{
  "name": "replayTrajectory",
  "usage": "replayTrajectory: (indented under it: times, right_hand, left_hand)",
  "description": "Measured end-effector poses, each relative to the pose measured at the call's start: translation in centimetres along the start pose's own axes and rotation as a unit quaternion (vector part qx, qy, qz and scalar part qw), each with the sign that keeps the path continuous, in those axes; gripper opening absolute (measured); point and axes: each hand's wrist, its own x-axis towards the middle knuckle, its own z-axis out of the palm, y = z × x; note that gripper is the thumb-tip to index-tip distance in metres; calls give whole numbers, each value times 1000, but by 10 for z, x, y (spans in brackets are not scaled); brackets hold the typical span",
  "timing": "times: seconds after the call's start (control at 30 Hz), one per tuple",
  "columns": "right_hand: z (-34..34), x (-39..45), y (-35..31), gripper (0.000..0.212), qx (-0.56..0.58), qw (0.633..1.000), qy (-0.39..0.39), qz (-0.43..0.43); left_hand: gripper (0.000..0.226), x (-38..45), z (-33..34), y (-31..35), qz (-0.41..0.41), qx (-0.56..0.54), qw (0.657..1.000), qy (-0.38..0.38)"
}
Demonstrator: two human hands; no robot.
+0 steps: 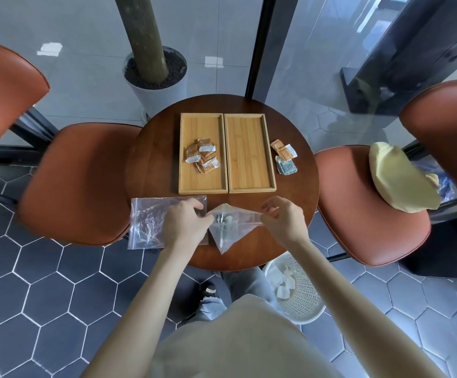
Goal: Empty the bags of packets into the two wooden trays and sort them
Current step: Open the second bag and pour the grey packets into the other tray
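Packets (202, 156) lie heaped in the left tray (185, 148); right tray (250, 152) bare; a few (284, 156) sit loose on the counter (153, 165); left hand (185, 223) and right hand (282, 218) fingers pinch the second bag (230, 227), unemptied; flat bag (151, 222) apparently spent; sorting remains.

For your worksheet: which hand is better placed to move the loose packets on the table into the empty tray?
Right hand: the loose packets and the empty tray lie on its side. Both hands now hold the bag.

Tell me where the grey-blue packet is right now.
In the head view the grey-blue packet lies on the round table, outside both trays, just right of the empty right tray and directly below the orange packets there.
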Motion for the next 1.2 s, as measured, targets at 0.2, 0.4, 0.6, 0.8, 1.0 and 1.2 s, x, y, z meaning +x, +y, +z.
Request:
replayTrajectory:
  times: [0.2,0.4,0.6,0.8,1.0,1.2]
  right_hand:
    - [-6,-3,4,15,183,978,-80,66]
    - [16,-18,37,37,415,866,-82,267]
    - [42,-29,33,50,536,792,-113,268]
    - [43,-25,28,50,650,697,-202,225]
    - [34,-21,38,25,644,659,-86,379]
    - [36,-1,50,28,668,595,-20,447]
  left_hand:
    - [10,-5,10,8,52,56,997,-27]
    - [14,-16,-2,39,108,25,992,-61]
    - [12,-25,-38,72,135,0,982,-132]
    - [11,-14,-54,87,159,-77,958,-228]
    - [34,32,-21,62,5,-257,949,-185]
    - [25,59,41,3,3,-60,974,-218]
